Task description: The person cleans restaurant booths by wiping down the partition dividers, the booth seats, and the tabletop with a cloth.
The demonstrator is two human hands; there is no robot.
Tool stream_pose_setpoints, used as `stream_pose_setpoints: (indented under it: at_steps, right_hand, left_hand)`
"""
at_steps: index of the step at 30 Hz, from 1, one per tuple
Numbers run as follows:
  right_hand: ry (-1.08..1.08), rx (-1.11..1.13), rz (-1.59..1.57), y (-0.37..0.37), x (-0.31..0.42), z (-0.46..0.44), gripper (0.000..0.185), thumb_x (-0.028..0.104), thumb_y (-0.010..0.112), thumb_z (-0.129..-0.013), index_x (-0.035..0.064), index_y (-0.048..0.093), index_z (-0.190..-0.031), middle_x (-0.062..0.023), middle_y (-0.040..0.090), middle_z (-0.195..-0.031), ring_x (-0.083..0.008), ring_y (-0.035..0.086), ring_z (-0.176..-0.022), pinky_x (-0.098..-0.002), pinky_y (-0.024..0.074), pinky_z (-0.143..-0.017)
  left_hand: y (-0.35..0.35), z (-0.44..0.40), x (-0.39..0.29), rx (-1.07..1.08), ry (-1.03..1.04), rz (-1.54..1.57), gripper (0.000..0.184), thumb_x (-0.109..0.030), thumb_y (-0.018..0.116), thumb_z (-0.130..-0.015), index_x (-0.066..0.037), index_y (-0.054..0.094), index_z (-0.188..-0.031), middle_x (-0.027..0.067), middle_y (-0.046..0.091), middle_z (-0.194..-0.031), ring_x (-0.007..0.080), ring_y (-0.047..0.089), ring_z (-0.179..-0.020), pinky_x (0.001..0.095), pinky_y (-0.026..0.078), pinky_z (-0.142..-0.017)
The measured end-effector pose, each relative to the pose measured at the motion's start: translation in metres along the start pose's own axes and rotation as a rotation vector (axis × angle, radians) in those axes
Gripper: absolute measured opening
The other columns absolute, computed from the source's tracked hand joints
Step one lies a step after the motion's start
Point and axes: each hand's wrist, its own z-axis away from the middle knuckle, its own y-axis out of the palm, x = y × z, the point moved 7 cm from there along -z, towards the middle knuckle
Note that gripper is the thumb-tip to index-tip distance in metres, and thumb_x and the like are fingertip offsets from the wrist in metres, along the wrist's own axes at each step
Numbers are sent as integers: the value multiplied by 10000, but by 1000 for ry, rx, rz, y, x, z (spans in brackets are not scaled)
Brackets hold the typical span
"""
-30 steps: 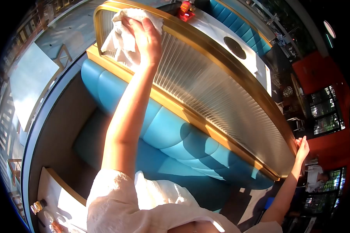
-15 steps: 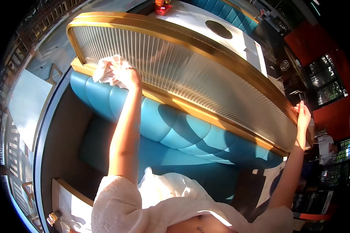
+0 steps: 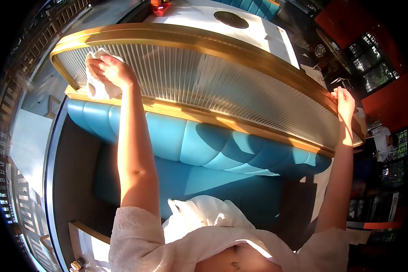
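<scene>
My left hand presses a crumpled white cloth against the left end of a ribbed glass panel. The fingers are bent over the cloth, which partly hides the glass behind it. A gold-coloured frame runs round the panel in a long curve. At the frame's far right end is my right hand, its fingers closed around the frame's edge. Directly below the panel lies the padded blue backrest of a bench.
Behind the panel stands a white table with a round dark plate set in it and a red holder. A window ledge edge runs along the left. At lower left is another table's corner. A person in white is far right.
My left hand and the cloth have moved from the panel's lower edge up onto the glass, farther left. My right hand stays at the frame's right end. The whole view has shifted slightly.
</scene>
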Motion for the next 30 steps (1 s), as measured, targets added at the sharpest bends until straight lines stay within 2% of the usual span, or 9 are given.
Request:
stream_pose_setpoints:
  at_steps: [5,9,11,17,23,24,27,28,30]
  right_hand:
    - [20,-5,116,0,12,2,305,311,557,-891,23,657,-903,-65,685,-787,-112,618,-757,-241,447,-738]
    - [41,-18,166,1,17,6,305,324,560,-874,36,657,-907,-69,697,-818,-126,628,-777,-253,451,-759]
    - [54,-37,168,2,17,6,298,328,567,-865,51,665,-912,-56,698,-816,-132,635,-787,-255,454,-761]
    - [39,-64,97,6,30,17,285,320,551,-859,65,672,-898,-38,695,-783,-142,638,-749,-269,461,-740]
    - [-26,-64,67,2,33,22,289,316,554,-859,55,661,-919,-56,693,-802,-135,651,-782,-255,463,-724]
    - [-32,-70,69,4,34,23,273,284,565,-875,37,657,-944,-55,700,-828,-95,649,-798,-220,456,-738]
    - [-26,-76,130,4,29,19,297,363,535,-848,110,669,-930,-51,695,-843,-192,656,-815,-295,473,-725]
    - [12,-47,93,7,17,13,313,374,531,-859,105,664,-948,-44,699,-861,-176,655,-818,-286,469,-734]
    - [26,7,7,9,12,8,320,328,534,-895,36,645,-969,-58,695,-868,-116,639,-803,-231,450,-730]
  left_hand:
    - [-12,90,36,382,-243,-342,583,-320,295,-941,25,223,-1406,246,246,-1444,381,324,-1291,456,281,-1053]
    - [5,232,-18,367,167,-528,670,-337,319,-928,97,124,-1401,279,143,-1465,413,181,-1352,494,158,-1102]
    - [-27,251,-132,467,-46,300,704,-272,375,-881,100,69,-1394,351,39,-1436,511,19,-1336,536,60,-1092]
    - [-65,349,-287,826,660,469,427,-269,601,-798,-34,512,-1143,188,510,-1093,384,434,-1089,499,280,-963]
    - [-78,373,-159,1251,-99,537,440,-213,669,-723,-40,512,-1097,100,514,-1090,250,465,-1055,382,369,-886]
    - [-100,333,-174,984,539,86,447,-211,672,-682,-35,520,-1063,119,515,-1056,287,475,-987,413,377,-832]
    - [-85,308,-54,866,401,9,417,-364,429,-925,-46,510,-1182,165,552,-1141,333,473,-1116,431,355,-933]
    - [-75,288,-24,1196,96,-405,474,-400,363,-949,-40,488,-1230,146,529,-1239,337,415,-1216,438,320,-992]
    - [-76,243,4,786,347,-481,504,-428,372,-945,-52,473,-1266,139,516,-1266,338,406,-1228,437,317,-998]
